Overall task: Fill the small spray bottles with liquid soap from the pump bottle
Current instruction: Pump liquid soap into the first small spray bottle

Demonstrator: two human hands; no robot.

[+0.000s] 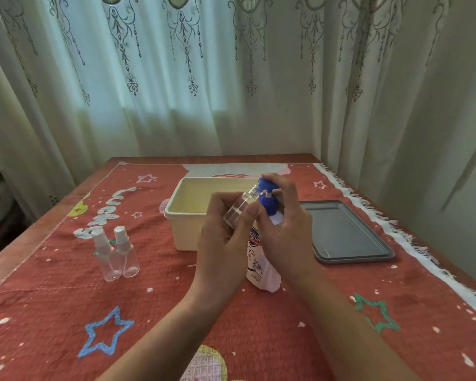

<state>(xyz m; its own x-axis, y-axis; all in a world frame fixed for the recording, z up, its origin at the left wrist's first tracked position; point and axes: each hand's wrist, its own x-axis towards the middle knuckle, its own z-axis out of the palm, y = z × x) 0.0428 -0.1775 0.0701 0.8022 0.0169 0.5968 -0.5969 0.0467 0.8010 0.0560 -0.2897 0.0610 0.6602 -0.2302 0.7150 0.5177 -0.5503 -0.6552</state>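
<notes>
Both hands are occupied at centre. L hand [223, 237] is wrapped round an uncapped spray btl [241, 204], held tilted w/ its mouth up at the nozzle. R hand [286, 226] is curled over the blue pump head [267, 200].

A red star-patterned cloth [66, 298] is spread over the table. A cream plastic tub [187, 215] is set mid-table, w/ a grey tray [346, 232] laid to its right, apart from it. The soap pump btl [259, 259] is stood on the cloth just in front of the tub. Two capped spray btls [118, 254] are stood touching each other, well to the left.

For this step, the mouth should be kept tight under the nozzle tip & the pump pressed slowly in short strokes, so soap isn't strung down the outside; little margin is left by the narrow neck. The base should be steadied, since it could be tipped by a sideways push.

Pump btl: white body, blue label & head. Held btl: clear plastic, threaded neck, apparently empty; fill level can't be told for sure.
</notes>
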